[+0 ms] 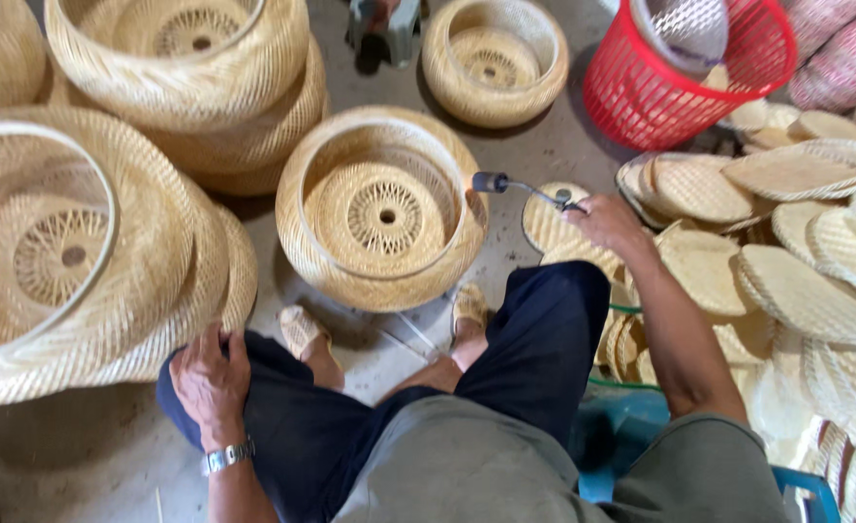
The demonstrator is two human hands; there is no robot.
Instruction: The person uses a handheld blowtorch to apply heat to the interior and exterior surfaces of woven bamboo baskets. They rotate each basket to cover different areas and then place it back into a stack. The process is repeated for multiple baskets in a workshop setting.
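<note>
A round woven bamboo basket [381,208] stands on the concrete floor between my feet, its open side up. My right hand [610,221] grips a small gas torch [529,190] whose metal nozzle points left at the basket's right rim. My left hand [210,378], with a metal watch at the wrist, rests on my left knee and holds nothing. I sit on a low blue stool [806,489] in dark trousers and woven sandals.
Stacks of larger woven baskets [89,252] fill the left and top left. Another small basket [495,58] stands at the top centre beside a red plastic basket [684,73]. Many flat woven discs [796,281] lie heaped on the right.
</note>
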